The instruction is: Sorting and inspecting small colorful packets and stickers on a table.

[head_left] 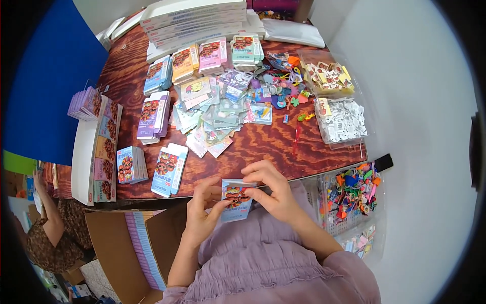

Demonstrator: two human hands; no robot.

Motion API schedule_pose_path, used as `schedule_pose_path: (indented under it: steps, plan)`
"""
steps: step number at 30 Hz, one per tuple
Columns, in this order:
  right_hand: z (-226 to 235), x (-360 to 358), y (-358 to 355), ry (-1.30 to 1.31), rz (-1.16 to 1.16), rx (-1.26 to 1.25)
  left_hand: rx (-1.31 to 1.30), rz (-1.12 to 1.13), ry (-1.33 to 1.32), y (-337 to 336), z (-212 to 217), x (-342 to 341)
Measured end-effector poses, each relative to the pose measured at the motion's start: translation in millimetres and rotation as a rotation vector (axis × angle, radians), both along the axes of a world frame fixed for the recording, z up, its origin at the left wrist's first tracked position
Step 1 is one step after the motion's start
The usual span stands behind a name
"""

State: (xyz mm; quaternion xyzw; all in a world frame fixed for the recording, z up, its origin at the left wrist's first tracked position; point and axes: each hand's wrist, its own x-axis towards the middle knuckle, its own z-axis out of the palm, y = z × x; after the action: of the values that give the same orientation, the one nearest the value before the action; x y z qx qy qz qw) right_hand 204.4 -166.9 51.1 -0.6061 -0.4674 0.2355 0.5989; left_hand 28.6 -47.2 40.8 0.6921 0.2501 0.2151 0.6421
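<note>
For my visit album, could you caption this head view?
Left hand holds a blue box, right hand at its top, before a table spread with cards and trinkets.

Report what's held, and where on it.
A light-blue printed box, in both hands: the left hand grips its left side, thumb on the front; the right hand holds its upper right, near the top end.

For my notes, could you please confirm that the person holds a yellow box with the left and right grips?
The colour is wrong: the box held with the left grip and right grip is light blue, as the head view shows.
</note>
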Motion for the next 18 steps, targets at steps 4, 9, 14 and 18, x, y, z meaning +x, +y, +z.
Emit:
schedule_pose_path:
  steps: [4, 9, 14, 18]
  plan:
    - [-10, 0, -1, 0.154, 0.050, -0.042, 0.159, -0.084, 0.051, -3, -1, 5]
    - [-11, 6, -2, 0.531, -0.010, -0.222, 0.069, -0.135, 0.100, -3, 3, 5]
    - [-13, 9, 2, 0.401, 0.068, -0.154, -0.010, -0.071, 0.053, -5, -5, 5]
    - [-13, 14, -6, 0.452, 0.166, -0.152, -0.024, -0.057, 0.069, -5, -5, 2]
